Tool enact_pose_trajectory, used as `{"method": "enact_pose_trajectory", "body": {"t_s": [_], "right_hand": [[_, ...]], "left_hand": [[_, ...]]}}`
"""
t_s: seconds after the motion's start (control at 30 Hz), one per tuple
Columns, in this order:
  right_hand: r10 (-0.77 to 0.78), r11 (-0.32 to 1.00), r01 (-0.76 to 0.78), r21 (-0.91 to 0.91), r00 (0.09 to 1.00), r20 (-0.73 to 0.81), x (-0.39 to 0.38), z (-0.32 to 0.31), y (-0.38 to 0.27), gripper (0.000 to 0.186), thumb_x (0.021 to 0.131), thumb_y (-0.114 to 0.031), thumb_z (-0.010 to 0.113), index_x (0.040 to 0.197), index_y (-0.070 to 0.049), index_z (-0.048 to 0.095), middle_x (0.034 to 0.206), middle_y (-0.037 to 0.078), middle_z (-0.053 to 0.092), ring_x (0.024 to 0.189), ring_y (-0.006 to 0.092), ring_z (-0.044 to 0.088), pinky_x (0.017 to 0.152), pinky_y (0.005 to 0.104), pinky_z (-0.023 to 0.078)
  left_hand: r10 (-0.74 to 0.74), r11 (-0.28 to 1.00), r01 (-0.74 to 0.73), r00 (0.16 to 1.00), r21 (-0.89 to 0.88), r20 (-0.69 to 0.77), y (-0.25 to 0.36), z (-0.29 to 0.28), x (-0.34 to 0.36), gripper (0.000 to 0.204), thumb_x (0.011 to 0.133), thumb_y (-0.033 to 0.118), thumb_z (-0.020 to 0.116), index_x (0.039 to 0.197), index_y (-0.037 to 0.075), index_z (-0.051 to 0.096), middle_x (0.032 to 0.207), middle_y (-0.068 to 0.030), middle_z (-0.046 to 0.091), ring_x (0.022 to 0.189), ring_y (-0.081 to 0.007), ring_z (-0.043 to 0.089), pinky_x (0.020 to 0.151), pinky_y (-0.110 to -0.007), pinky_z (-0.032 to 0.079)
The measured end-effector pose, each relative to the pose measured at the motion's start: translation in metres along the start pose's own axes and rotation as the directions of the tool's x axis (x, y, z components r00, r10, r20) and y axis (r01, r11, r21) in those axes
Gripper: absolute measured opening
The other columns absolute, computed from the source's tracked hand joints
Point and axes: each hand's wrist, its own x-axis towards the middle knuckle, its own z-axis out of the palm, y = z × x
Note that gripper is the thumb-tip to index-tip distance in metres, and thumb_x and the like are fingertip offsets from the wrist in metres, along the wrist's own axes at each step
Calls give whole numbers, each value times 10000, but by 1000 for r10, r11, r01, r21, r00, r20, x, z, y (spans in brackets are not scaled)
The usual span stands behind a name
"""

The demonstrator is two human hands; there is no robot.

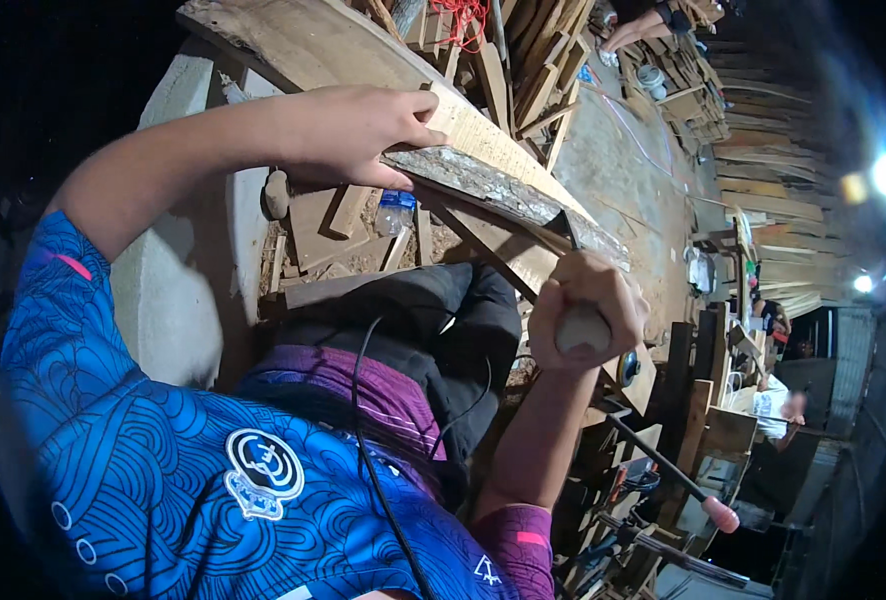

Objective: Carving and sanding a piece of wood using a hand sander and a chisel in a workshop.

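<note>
My left hand grips a pale plank that has rough grey bark along its near edge. Its fingers are bent over the face of the wood, with the thumb at the bark side. Farther along the same plank, my right hand is closed round the handle of a tool. Only the pale, rounded butt of that handle shows below the fist. A dark, blade-like part stands against the bark just beyond the hand; the tool's exact kind is hidden.
A wide board lies behind my left hand, beside a pale block. Wood offcuts and a blue-capped plastic bottle are below the plank. A pink-tipped rod juts out at right. Another person is in the distance.
</note>
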Motion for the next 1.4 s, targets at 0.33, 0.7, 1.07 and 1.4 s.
{"method": "enact_pose_trajectory", "body": {"t_s": [0.33,0.7,1.07,1.4], "right_hand": [[-177,984,177,10,984,-6,-4,41,-21,263,613,7,630,591,-104,392,552,39,483,459,213,515,473,308,444],[-213,968,200,154,974,73,4,56,-60,149,624,34,551,666,-62,445,573,59,517,499,227,556,549,353,532],[-197,951,233,-203,963,185,14,94,12,277,685,-23,689,624,-90,427,550,87,437,449,247,493,448,357,397],[-206,954,246,-170,953,220,36,109,-18,255,675,-26,690,617,-72,447,556,81,443,450,269,502,461,363,428]], "left_hand": [[-13,1000,12,1000,20,12,0,-1,-3,622,825,264,781,1382,66,590,1154,-165,537,980,-352,629,870,-412,534],[27,992,-18,997,125,-70,-4,4,-1,592,861,290,750,1356,16,577,1149,-180,527,947,-367,655,851,-425,556],[35,996,-33,999,79,-22,-9,4,-4,591,836,280,752,1320,-11,580,1178,-204,530,994,-390,649,865,-449,558],[9,1000,-8,999,25,-36,-9,1,-11,545,827,231,762,1286,-14,601,1137,-175,546,981,-351,642,853,-419,557]]}}
